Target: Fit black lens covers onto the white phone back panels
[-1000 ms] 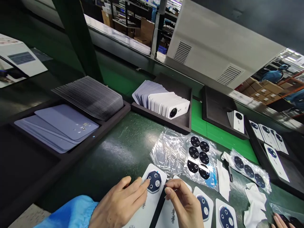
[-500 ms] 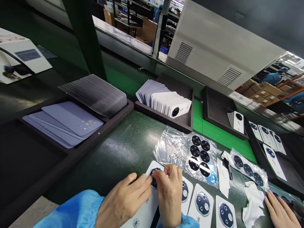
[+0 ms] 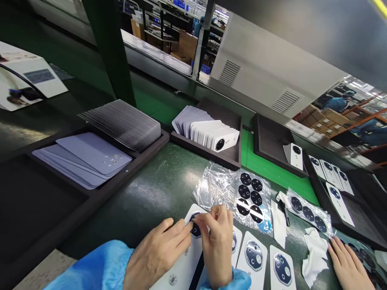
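Observation:
A white phone back panel [image 3: 165,280] lies in front of me with a dark round camera cover [image 3: 196,230] near its upper end. My left hand [image 3: 161,251] rests over the panel, its fingers stretched out and the fingertips touching the cover's left side. Over the cover's right side, my right hand [image 3: 217,241] is closed in a pinch at the edge. Whatever sits between its thumb and finger is too small to make out. Beside my right hand lie more white panels with dark covers, among them one panel [image 3: 253,259] and another [image 3: 282,270].
Plastic sheets of black discs [image 3: 248,191] and crumpled clear film [image 3: 216,185] lie beyond my hands. White cloths [image 3: 314,253] are at right, near a co-worker's hand [image 3: 347,262]. Black trays hold grey panels [image 3: 90,155] at left and stacked panels [image 3: 208,131] at the back.
The view has shifted slightly, so the things on the right appear a little further left. My hands keep nearly the same pose at the camera cover.

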The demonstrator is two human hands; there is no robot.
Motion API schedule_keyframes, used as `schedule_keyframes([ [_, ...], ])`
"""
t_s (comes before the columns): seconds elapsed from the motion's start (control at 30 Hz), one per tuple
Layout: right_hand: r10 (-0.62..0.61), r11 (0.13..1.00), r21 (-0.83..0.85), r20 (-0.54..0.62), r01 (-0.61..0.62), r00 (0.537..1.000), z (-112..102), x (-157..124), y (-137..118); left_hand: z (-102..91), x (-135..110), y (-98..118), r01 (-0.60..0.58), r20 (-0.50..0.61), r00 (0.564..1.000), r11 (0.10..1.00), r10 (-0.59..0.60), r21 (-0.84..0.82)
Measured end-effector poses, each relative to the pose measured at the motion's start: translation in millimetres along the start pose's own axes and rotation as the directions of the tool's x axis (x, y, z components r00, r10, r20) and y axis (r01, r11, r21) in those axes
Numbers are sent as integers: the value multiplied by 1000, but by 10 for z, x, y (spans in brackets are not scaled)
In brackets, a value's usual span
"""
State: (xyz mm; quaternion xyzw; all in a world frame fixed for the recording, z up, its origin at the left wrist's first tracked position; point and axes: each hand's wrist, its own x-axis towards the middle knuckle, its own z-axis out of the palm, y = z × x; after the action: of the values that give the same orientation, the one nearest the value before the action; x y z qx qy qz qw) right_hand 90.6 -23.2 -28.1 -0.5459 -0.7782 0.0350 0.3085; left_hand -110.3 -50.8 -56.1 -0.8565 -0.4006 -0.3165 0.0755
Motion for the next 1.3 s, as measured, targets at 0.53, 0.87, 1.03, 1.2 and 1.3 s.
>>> schedule_keyframes([
  [0.53,-56,995,-81,15,57,998,371,69,-359,-11,9,0,9,6,1000,1000,-9,-7],
  [0.87,-18,996,-84,14,19,1000,390,56,-376,-10,7,-1,13,51,999,1000,-13,4],
  [1.03,65,998,-20,-2,-65,998,315,93,-371,-8,7,7,19,36,999,1000,-19,-17],
  [1.2,1,992,-130,15,1,1000,414,79,-373,6,-15,4,15,51,999,1000,-14,-25],
  [1.3,77,996,47,13,-78,997,319,133,-330,18,-28,-7,25,36,999,998,-23,-56],
])
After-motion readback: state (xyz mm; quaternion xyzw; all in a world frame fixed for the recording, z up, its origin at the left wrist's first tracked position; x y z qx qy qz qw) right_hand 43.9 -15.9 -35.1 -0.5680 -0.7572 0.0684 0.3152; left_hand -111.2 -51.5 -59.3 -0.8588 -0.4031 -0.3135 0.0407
